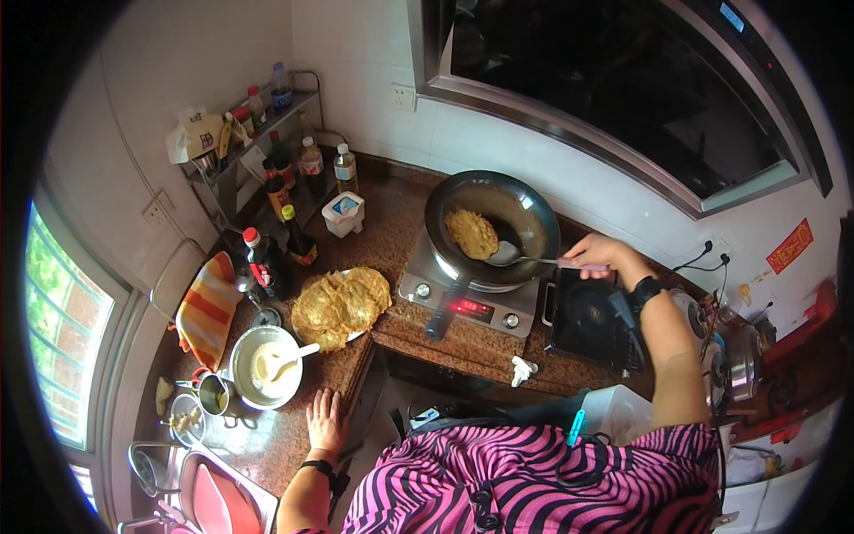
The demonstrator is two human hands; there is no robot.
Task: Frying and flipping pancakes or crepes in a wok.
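Observation:
My right hand (592,255) grips the pinkish handle of a metal cooking ladle (505,253). The ladle's head is inside a dark wok (534,207), touching or very close to the edge of a golden-brown fried pancake (472,233). The wok sits on an induction cooker (477,308) whose red display is lit. My left hand (326,419) lies palm down on the granite counter (263,444), fingers somewhat spread and holding nothing. Beyond it stand a bowl of pale batter (248,384) with a white spoon (293,359) in it and a plate piled with fried pancakes (341,304).
Soy sauce and other bottles (263,263), a white tub (344,213) and a metal rack (260,127) fill the corner. A small metal pot (215,395) neighbours the bowl. Crumpled tissue (523,370) lies at the counter's edge. A black cooktop (590,320) is right of the cooker.

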